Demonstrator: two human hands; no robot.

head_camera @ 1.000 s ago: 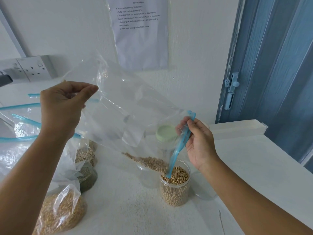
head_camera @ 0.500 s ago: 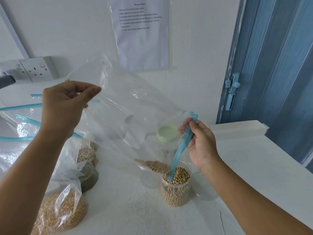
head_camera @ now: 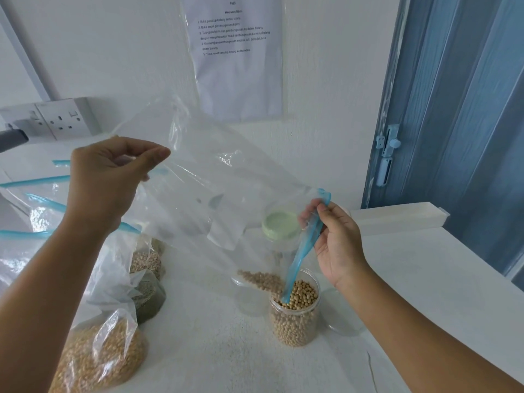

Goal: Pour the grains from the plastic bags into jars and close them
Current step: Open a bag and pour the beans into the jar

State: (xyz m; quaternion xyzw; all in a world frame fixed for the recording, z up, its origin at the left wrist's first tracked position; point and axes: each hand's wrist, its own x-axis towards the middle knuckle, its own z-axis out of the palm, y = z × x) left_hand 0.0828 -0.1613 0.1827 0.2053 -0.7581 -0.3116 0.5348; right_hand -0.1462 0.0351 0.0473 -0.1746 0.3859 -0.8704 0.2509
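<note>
The left hand (head_camera: 107, 182) and right hand (head_camera: 337, 245) pinch the bag (head_camera: 215, 177) tight in their fingers. Its mouth sits in the jar (head_camera: 295, 316). If it slips out, beans could spill on the worktop (head_camera: 226, 358).

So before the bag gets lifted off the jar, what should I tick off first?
1. Bag mouth over the open jar: ok, blue zip edge dips inside.
2. Bag emptied: not ok, grains remain near the mouth.
3. Left hand holds the bag's bottom high: ok.
4. Right hand pinches the zip edge: ok.
5. Room left in the jar: cannot tell, grains reach near the rim.
6. Lid for this jar within reach: cannot tell.
</note>
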